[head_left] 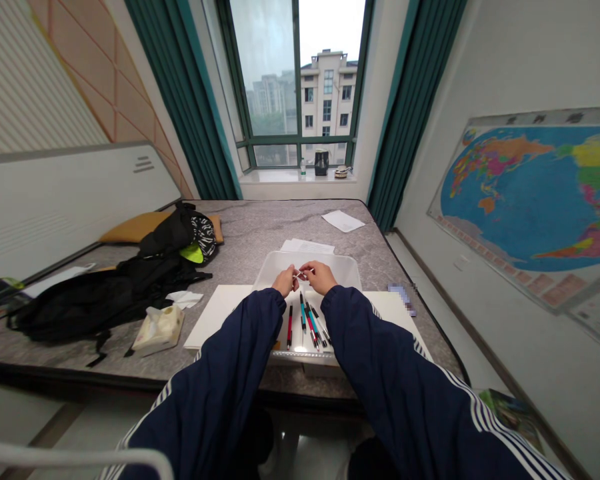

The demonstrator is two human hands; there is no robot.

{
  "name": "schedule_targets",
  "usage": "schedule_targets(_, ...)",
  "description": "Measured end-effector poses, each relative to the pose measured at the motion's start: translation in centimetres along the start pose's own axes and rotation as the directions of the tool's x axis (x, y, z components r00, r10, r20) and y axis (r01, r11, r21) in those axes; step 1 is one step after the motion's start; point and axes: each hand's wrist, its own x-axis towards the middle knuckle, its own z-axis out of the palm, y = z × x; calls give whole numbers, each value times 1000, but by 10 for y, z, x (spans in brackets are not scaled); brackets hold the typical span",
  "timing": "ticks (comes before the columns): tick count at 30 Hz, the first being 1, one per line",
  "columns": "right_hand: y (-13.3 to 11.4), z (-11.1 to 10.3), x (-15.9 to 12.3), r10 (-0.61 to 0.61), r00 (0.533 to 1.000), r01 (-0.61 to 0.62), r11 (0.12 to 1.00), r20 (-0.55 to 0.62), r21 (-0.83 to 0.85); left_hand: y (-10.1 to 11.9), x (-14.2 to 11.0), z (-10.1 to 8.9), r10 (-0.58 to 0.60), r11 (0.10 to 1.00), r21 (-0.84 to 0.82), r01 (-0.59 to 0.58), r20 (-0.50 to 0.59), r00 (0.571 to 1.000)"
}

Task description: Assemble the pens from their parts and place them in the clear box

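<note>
My left hand (285,281) and my right hand (319,277) meet over a translucent plastic bin (349,268), fingertips pinched together. Between them is a small, thin, whitish piece, too small to name. Below my hands, inside the bin, lie several pens: a red and black pen (290,327) on the left, a teal and black pen (303,313) in the middle, and a bunch of teal, red and white ones on the right. The bin rests on a large cream board (219,308) atop a grey mattress.
A tissue pack (159,329) and a crumpled tissue (185,299) lie left of the board. Beyond them is a black backpack (95,293). Paper sheets (307,247) lie behind the bin, another sheet (343,221) farther right. The grey mattress (260,220) ends at the right by the wall.
</note>
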Motion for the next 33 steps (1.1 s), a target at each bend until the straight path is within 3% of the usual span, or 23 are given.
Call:
schedule_targets(5, -3, -1, -1, 20, 1000, -20, 998, 1, 59, 5, -3, 0, 62, 997, -45, -64, -50, 997)
schedule_targets(10, -7, -2, -2, 120, 992, -123, 968, 26, 218, 11, -11, -4, 152, 984, 99, -146, -45, 987)
schedule_targets(18, -13, -8, 0, 309, 929, -371, 795, 204, 481, 12, -15, -11, 243, 931, 288, -225, -28, 970)
schedule_targets(23, -12, -13, -2, 393, 884, -466, 702, 253, 538, 11, -14, -14, 276, 933, 244, -266, -9, 961)
schedule_targets(27, -12, -16, -7, 417, 879, -464, 639, 230, 613, 13, -15, -13, 260, 959, 108, -262, 32, 965)
schedule_targets(33, -23, -20, -14, 420, 869, -489, 638, 263, 595, 20, -23, -10, 263, 958, 111, -264, 22, 965)
